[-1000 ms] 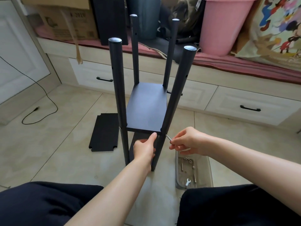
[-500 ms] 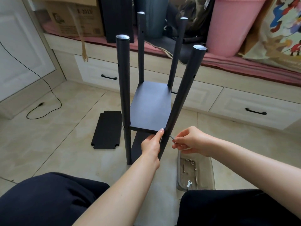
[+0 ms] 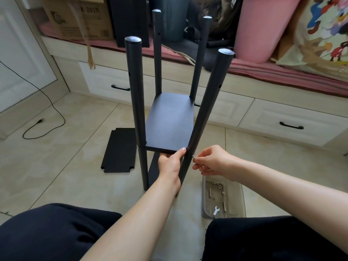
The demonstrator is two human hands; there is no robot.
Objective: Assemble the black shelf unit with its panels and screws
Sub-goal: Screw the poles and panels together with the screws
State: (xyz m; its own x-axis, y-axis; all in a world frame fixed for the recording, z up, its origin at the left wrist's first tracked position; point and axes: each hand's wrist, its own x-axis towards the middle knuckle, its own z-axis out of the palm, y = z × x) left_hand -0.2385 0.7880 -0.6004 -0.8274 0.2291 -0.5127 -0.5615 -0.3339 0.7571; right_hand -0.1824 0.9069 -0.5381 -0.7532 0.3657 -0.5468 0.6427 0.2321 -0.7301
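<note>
The black shelf unit stands on the floor on round posts, with a black shelf panel (image 3: 170, 121) fixed between them. My left hand (image 3: 170, 164) grips the near edge of that panel from below, thumb on top beside the near right post (image 3: 205, 113). My right hand (image 3: 212, 162) pinches a small silver screw (image 3: 194, 156) whose tip touches the right side of that post at panel height. A loose black panel (image 3: 119, 150) lies flat on the tiles to the left. A second panel lower in the frame is mostly hidden by my left hand.
A clear plastic tray (image 3: 233, 198) with screws, nuts and a small wrench (image 3: 216, 210) lies on the floor under my right forearm. White drawers (image 3: 282, 119) run along the back below a bench with a pink bin (image 3: 263, 25). A black cable (image 3: 47, 110) trails at left.
My left hand slid up from the lower post to the panel's near edge. My right hand stays at the right post with the screw. The camera has shifted slightly.
</note>
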